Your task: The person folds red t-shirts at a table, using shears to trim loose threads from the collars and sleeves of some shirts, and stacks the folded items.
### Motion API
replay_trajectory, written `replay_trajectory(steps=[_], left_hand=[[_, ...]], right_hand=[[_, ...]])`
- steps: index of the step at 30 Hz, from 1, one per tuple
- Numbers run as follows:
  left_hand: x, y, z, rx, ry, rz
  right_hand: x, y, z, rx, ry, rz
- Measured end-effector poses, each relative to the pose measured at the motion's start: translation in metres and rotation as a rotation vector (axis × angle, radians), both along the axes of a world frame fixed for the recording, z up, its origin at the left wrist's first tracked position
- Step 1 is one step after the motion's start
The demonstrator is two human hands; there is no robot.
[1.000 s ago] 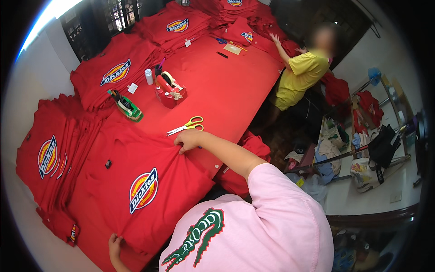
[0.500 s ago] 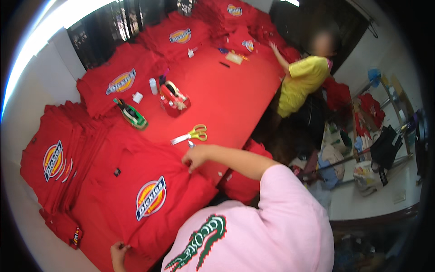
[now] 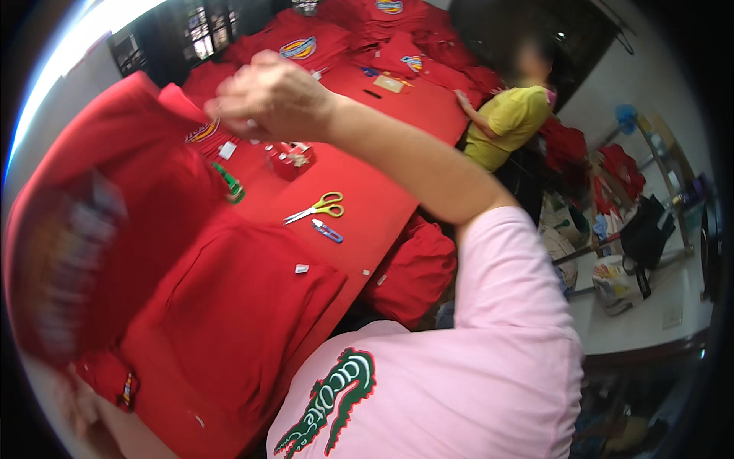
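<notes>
A red shirt [image 3: 107, 206] with a printed badge is raised on the left, smeared by motion. Its upper edge is pinched in my right hand [image 3: 267, 96], closed above the table. My left hand [image 3: 80, 405], blurred at the lower left, is closed at the shirt's lower edge; its fingers are hard to make out. Beneath it another red shirt [image 3: 229, 306] lies spread, a small white label [image 3: 302, 268] near its right side. Right of that shirt lie yellow-green handled scissors [image 3: 329, 205] and blue thread snips [image 3: 327, 230].
A red tape dispenser [image 3: 290, 158] and a green tool [image 3: 233, 183] stand farther back on the red table. Piles of red shirts [image 3: 298, 38] line its far side. A person in yellow [image 3: 505, 122] stands at the far right. A red bundle [image 3: 413, 271] sits beside the table edge.
The badged shirt has come up off the table toward the left. My right hand has risen and moved left with it; my left hand has moved left. The snips and the shirt underneath are uncovered.
</notes>
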State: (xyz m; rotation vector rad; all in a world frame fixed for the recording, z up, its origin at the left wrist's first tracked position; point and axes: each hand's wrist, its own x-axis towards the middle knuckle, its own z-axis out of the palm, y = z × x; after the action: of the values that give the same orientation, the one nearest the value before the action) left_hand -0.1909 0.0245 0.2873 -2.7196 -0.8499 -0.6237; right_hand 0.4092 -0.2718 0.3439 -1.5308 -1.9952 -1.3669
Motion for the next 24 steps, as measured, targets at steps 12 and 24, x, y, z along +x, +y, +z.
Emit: replay_trajectory(steps=[12, 24], left_hand=[[-0.005, 0.008, -0.019, -1.308, -0.400, -0.087], [0.035, 0.036, -0.009, -0.925, -0.823, 0.010]], right_hand=[[0.030, -0.006, -0.043, -0.897, 1.634, 0.161], [-0.003, 0.051, -0.073, -0.430, 1.840, 0.456]])
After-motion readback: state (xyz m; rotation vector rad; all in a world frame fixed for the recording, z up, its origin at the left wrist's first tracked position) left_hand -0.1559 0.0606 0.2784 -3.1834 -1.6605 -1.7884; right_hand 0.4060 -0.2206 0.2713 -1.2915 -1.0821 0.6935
